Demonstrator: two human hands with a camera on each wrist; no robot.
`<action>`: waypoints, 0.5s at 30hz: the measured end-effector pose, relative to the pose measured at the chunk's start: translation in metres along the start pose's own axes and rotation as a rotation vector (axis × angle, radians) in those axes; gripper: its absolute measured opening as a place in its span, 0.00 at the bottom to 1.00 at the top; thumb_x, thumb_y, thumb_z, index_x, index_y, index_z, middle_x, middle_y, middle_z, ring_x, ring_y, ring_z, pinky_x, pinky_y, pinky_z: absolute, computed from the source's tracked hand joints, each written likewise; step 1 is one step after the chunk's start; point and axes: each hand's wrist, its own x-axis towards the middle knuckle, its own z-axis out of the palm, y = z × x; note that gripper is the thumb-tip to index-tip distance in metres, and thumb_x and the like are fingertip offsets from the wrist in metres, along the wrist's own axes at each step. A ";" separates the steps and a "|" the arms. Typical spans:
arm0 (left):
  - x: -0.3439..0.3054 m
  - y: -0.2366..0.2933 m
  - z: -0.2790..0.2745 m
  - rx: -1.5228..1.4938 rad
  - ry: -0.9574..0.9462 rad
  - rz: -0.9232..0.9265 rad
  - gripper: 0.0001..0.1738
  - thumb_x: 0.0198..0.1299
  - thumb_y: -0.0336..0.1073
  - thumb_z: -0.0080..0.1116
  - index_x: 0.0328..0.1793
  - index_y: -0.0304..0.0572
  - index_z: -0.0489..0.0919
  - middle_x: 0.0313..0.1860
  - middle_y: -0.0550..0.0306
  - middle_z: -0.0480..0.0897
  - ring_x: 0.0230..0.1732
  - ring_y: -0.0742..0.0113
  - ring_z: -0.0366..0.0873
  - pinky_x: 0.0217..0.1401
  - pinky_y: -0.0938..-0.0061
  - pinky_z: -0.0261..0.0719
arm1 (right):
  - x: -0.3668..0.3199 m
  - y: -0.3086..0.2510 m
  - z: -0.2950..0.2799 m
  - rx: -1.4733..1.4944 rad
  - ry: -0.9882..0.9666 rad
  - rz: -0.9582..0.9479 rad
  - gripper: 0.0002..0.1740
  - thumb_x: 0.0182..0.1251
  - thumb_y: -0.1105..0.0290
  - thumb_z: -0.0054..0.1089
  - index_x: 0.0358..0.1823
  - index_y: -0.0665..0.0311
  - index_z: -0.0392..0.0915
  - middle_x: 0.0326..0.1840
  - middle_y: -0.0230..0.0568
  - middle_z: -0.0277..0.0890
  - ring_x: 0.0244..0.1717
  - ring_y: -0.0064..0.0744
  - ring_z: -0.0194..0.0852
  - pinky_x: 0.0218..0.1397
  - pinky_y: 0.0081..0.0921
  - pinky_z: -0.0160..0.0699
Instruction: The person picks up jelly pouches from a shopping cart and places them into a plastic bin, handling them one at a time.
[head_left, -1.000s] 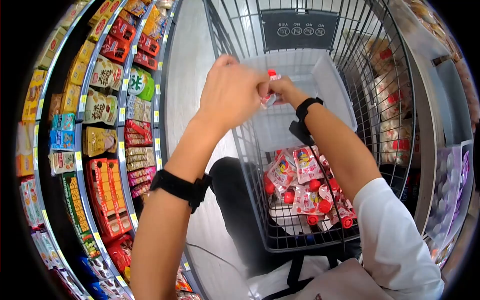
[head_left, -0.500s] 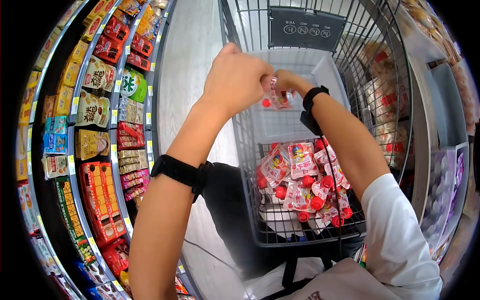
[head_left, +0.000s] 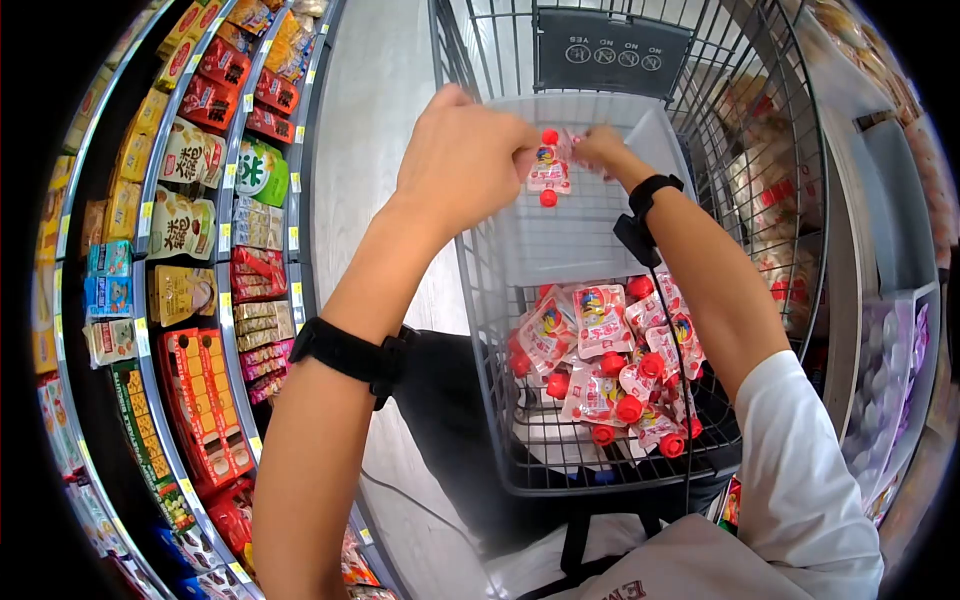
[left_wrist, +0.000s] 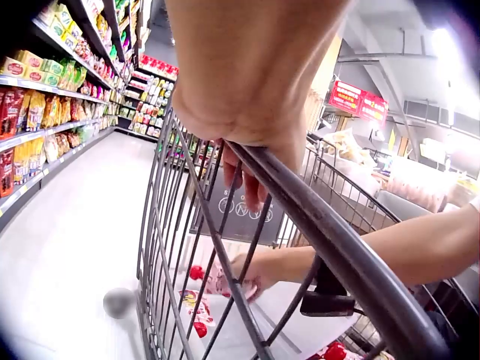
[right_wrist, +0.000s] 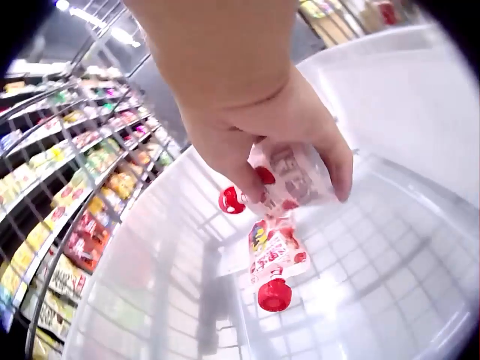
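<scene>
My right hand (head_left: 605, 150) reaches into a translucent plastic bin (head_left: 560, 255) set in the shopping cart. Between thumb and fingers it pinches a spouted jelly pouch (right_wrist: 292, 176), whose red cap (right_wrist: 232, 200) points left in the right wrist view. Just below it, a second jelly pouch (right_wrist: 274, 247) lies on the bin's floor. My left hand (head_left: 465, 155) lies over the cart's left rail (left_wrist: 300, 195), its fingers (left_wrist: 251, 193) hanging loosely inside and holding nothing. Nearer my body, several red-capped pouches (head_left: 600, 320) are heaped on the cart's wire floor.
Packed snack shelves (head_left: 200, 260) run along the left, beyond a strip of pale floor (head_left: 370, 120). Against the cart's right side stand bagged goods (head_left: 770, 190) and a display rack (head_left: 885, 370). A dark cable (head_left: 685, 400) trails down from the right wrist.
My right hand has moved right, away from the left hand. One pouch that was at the right hand now lies apart in the bin. The left hand has hardly shifted since half a second ago.
</scene>
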 end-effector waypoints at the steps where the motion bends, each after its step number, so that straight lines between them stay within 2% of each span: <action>1: 0.002 0.001 -0.001 -0.002 0.008 0.000 0.08 0.39 0.23 0.49 0.16 0.47 0.74 0.12 0.62 0.74 0.19 0.60 0.67 0.46 0.71 0.64 | -0.004 0.005 0.001 0.006 0.007 0.002 0.17 0.53 0.64 0.66 0.44 0.59 0.79 0.41 0.43 0.82 0.44 0.48 0.82 0.45 0.47 0.82; 3: 0.003 0.002 -0.002 0.007 -0.005 -0.001 0.09 0.38 0.23 0.49 0.15 0.47 0.74 0.12 0.62 0.74 0.19 0.60 0.67 0.45 0.71 0.65 | -0.011 0.012 0.015 0.545 -0.203 0.254 0.18 0.60 0.63 0.62 0.50 0.61 0.76 0.45 0.42 0.80 0.44 0.44 0.80 0.43 0.52 0.83; 4: 0.002 0.001 -0.003 0.013 -0.017 -0.013 0.09 0.38 0.22 0.48 0.15 0.47 0.74 0.12 0.62 0.74 0.18 0.60 0.67 0.45 0.71 0.65 | -0.008 0.009 0.021 0.545 -0.208 0.246 0.18 0.60 0.63 0.62 0.50 0.61 0.76 0.45 0.42 0.80 0.44 0.44 0.80 0.43 0.52 0.83; 6: 0.002 0.001 -0.003 0.018 -0.011 -0.007 0.09 0.38 0.22 0.49 0.15 0.47 0.74 0.12 0.61 0.75 0.18 0.60 0.67 0.46 0.71 0.65 | -0.006 0.003 0.036 0.705 -0.381 0.125 0.19 0.64 0.66 0.57 0.55 0.63 0.72 0.51 0.45 0.78 0.47 0.45 0.79 0.46 0.53 0.81; 7: 0.002 0.001 -0.003 0.015 -0.001 0.006 0.09 0.37 0.22 0.49 0.15 0.47 0.74 0.12 0.61 0.75 0.18 0.61 0.67 0.46 0.71 0.65 | -0.008 -0.002 0.045 0.690 -0.334 0.057 0.18 0.61 0.61 0.63 0.49 0.61 0.78 0.45 0.39 0.80 0.39 0.41 0.79 0.42 0.47 0.80; 9: 0.002 0.000 -0.002 0.027 -0.010 0.004 0.08 0.37 0.22 0.49 0.16 0.47 0.74 0.13 0.61 0.75 0.19 0.60 0.68 0.46 0.71 0.65 | -0.006 -0.013 0.053 0.708 -0.369 0.032 0.21 0.60 0.59 0.64 0.50 0.62 0.77 0.46 0.40 0.79 0.41 0.41 0.79 0.42 0.46 0.80; 11: 0.003 -0.001 -0.001 0.037 -0.011 0.006 0.08 0.37 0.22 0.50 0.16 0.47 0.74 0.13 0.61 0.76 0.19 0.60 0.68 0.46 0.71 0.65 | -0.002 -0.015 0.052 0.755 -0.427 0.001 0.30 0.57 0.54 0.68 0.54 0.69 0.75 0.49 0.44 0.78 0.47 0.41 0.78 0.41 0.46 0.79; 12: 0.003 0.000 -0.002 0.045 -0.049 -0.011 0.08 0.37 0.22 0.50 0.16 0.47 0.75 0.13 0.61 0.76 0.19 0.60 0.69 0.47 0.71 0.65 | -0.008 -0.017 0.044 0.755 -0.425 0.004 0.30 0.57 0.54 0.68 0.54 0.69 0.75 0.49 0.44 0.78 0.47 0.41 0.78 0.41 0.46 0.79; 14: 0.002 -0.001 -0.003 0.057 -0.081 -0.034 0.08 0.37 0.23 0.50 0.16 0.47 0.75 0.14 0.61 0.77 0.20 0.60 0.69 0.47 0.71 0.65 | -0.026 -0.031 0.025 0.397 -0.203 0.017 0.25 0.56 0.61 0.68 0.54 0.66 0.77 0.51 0.45 0.78 0.49 0.44 0.78 0.41 0.47 0.79; 15: 0.002 -0.002 -0.001 0.060 -0.043 -0.019 0.08 0.38 0.23 0.50 0.17 0.47 0.76 0.14 0.61 0.77 0.20 0.60 0.69 0.47 0.71 0.65 | -0.018 -0.026 0.027 0.395 -0.202 0.016 0.25 0.56 0.61 0.68 0.54 0.66 0.77 0.51 0.45 0.78 0.49 0.44 0.78 0.41 0.47 0.79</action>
